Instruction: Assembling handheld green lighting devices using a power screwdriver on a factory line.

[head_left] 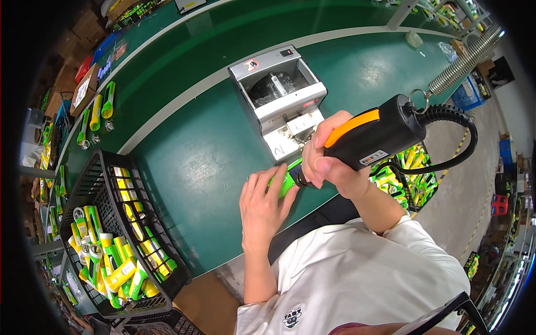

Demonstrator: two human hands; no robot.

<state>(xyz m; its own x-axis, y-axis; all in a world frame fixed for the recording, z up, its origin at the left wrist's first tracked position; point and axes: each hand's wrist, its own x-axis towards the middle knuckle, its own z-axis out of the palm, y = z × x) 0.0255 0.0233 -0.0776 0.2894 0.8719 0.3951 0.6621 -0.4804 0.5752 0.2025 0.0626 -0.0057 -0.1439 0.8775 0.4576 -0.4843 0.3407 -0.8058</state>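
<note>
My right hand (pixel 340 167) is wrapped round a black electric screwdriver (pixel 391 131) with an orange lever, which hangs from a coiled metal spring (pixel 466 58). The tool's nose points left and down, at a bright green plastic flashlight (pixel 287 185). My left hand (pixel 262 198) grips that flashlight against the green bench, its fingers covering much of it. Whether the bit touches a screw is hidden by my fingers. Just beyond both hands stands a grey screw feeder (pixel 324 92) with an open hopper holding small dark screws.
At the left is a black crate (pixel 178 279) of yellow and green flashlights. Another black basket (pixel 416 204) of similar flashlights sits at the right, past my forearm. Several loose flashlights (pixel 96 113) lie at the far left. The screwdriver's black cable (pixel 472 139) loops at the right.
</note>
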